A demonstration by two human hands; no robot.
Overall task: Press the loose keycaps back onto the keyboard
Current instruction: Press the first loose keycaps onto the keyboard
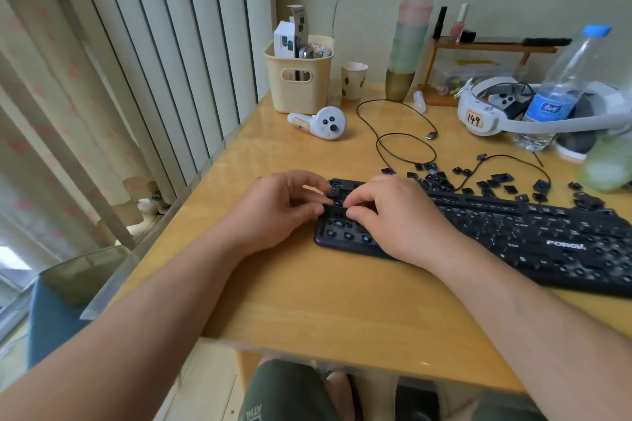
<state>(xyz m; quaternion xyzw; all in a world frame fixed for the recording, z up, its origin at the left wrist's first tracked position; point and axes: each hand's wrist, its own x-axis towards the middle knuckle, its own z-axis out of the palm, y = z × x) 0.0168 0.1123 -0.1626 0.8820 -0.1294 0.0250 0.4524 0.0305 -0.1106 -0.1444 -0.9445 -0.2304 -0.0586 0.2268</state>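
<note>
A black keyboard [533, 243] lies across the right of the wooden desk [307, 301], with several bare switch sockets at its left end. Several loose black keycaps [506, 186] are scattered on the desk just behind it. My left hand [273, 212] sits at the keyboard's left end with curled fingers, thumb and fingertips pinching a long black keycap [330, 208] over the sockets. My right hand [400, 215] lies over the keyboard's left part, its curled fingertips on the same keycap's right end. What is under my right palm is hidden.
A black cable [403, 143] loops behind the keyboard. Further back stand a cream basket [297, 79], a white controller [325, 123], a paper cup [354, 80], stacked cups [410, 37], a white headset [496, 109], a water bottle [561, 89] and a wooden rack [489, 48]. Blinds hang left.
</note>
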